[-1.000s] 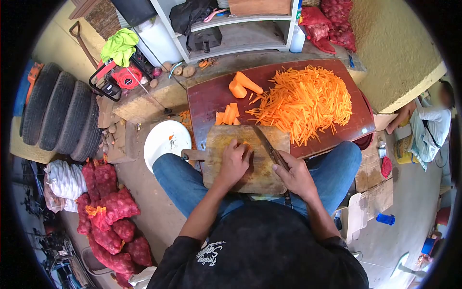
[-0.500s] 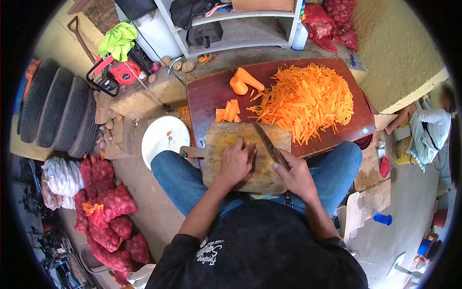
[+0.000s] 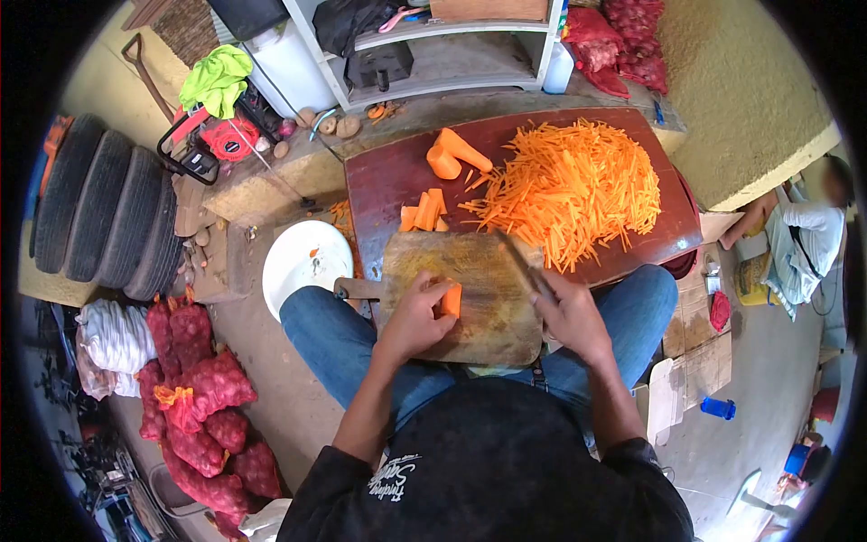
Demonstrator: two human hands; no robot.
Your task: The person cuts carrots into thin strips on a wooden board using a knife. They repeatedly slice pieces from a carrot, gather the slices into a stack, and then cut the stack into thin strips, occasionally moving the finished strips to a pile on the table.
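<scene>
My left hand (image 3: pixel 418 316) is closed around a carrot piece (image 3: pixel 452 301) on the wooden cutting board (image 3: pixel 492 339), which rests across my lap. In my right hand (image 3: pixel 571 316) is a knife (image 3: pixel 522 264), its dark blade slanting up and left over the board's right side, apart from the carrot piece. Beyond the board, on the reddish-brown table (image 3: pixel 384 181), lie several cut carrot chunks (image 3: pixel 424 210) and larger carrot pieces (image 3: pixel 458 152). A big heap of carrot sticks (image 3: pixel 582 190) covers the table's right part.
A white basin (image 3: pixel 282 271) stands left of my knee. Red mesh sacks (image 3: pixel 212 379) and tires (image 3: pixel 104 208) are farther left. A grey shelf (image 3: pixel 442 90) stands behind the table. Another person (image 3: pixel 808 230) sits at the far right.
My left hand has moved slightly left and down, and the carrot piece now shows beside its fingers. My right hand has shifted a little right with the knife, away from the left hand.
</scene>
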